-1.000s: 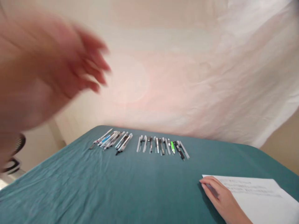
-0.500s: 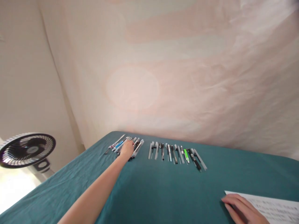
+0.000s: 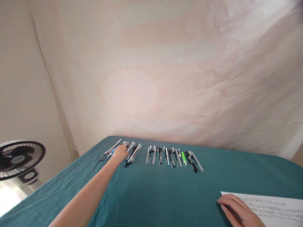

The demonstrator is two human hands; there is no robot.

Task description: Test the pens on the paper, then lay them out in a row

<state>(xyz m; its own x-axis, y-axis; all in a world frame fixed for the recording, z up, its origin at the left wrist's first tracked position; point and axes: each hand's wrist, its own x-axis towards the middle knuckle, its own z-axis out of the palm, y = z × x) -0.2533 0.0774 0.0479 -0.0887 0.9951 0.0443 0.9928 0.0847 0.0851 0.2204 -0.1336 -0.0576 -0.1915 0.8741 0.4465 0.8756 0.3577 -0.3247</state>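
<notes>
My left hand (image 3: 120,153) reaches far out over a loose pile of pens (image 3: 133,154) at the table's back left. Its fingers are hidden behind the back of the hand, so whether they grip a pen cannot be told. White, black and clear pens show on its right, and a bit of blue on its left. My right hand (image 3: 239,209) rests at the left edge of a printed sheet of paper (image 3: 272,205). Its fingers are loosely curled, with a gap between thumb and forefinger and nothing visible in them.
To the right of the pile, several pens lie side by side in a row, among them a bright green one (image 3: 184,158). A dark green cloth (image 3: 151,195) covers the table. A fan (image 3: 20,160) stands off the left edge. Behind hangs a pale cloth (image 3: 165,94).
My left hand has shifted slightly left over the pile, uncovering more pens on its right. The view has turned a little to the right. My right hand stays at the paper.
</notes>
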